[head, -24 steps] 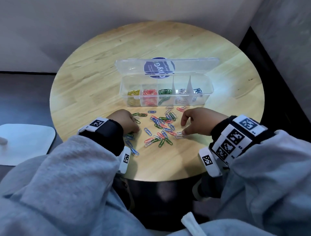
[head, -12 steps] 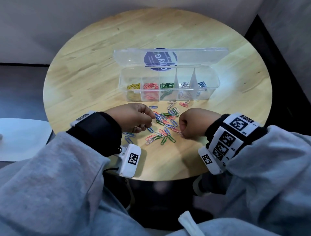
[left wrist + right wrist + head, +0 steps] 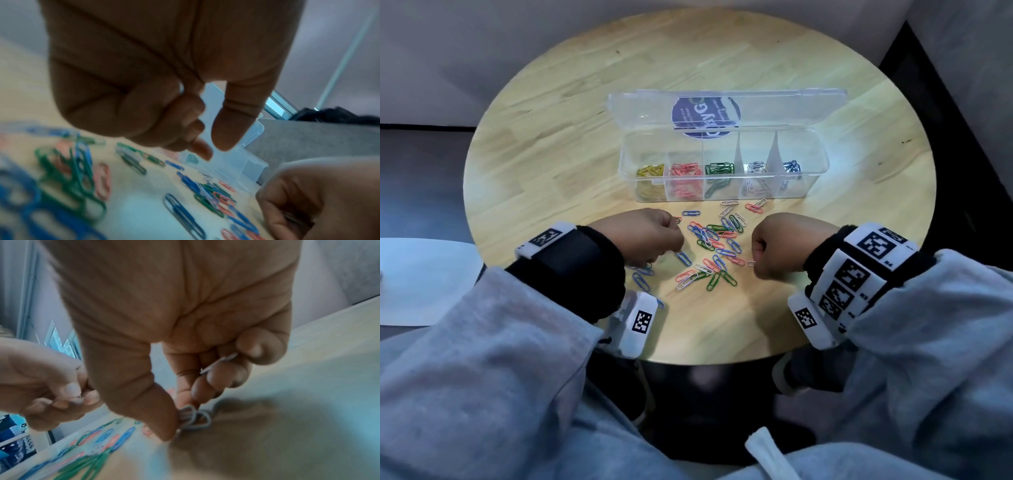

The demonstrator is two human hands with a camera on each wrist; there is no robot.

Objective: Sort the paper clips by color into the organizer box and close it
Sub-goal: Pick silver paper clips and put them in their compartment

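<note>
A clear organizer box (image 3: 816, 171) stands open on the round table, its lid (image 3: 791, 106) folded back. Its compartments hold yellow, pink, green, white and blue clips, left to right. A loose pile of mixed paper clips (image 3: 717, 246) lies in front of it. My right hand (image 3: 756, 261) is right of the pile. It pinches white paper clips (image 3: 195, 418) between thumb and forefinger, just above the wood. Another is tucked under its curled fingers. My left hand (image 3: 676, 236) hovers at the pile's left edge with its fingers (image 3: 202, 151) curled. I see nothing in it.
The wooden table (image 3: 551, 154) has bare room left, right and behind the box. A few blue clips (image 3: 642, 279) lie by my left wrist near the front edge. A white surface (image 3: 421, 277) sits lower at the left. A grey wall rises behind.
My right hand has curled into a fist and lifted a white clip off the table. My left hand rose from the clips at the left and closed up beside the pile.
</note>
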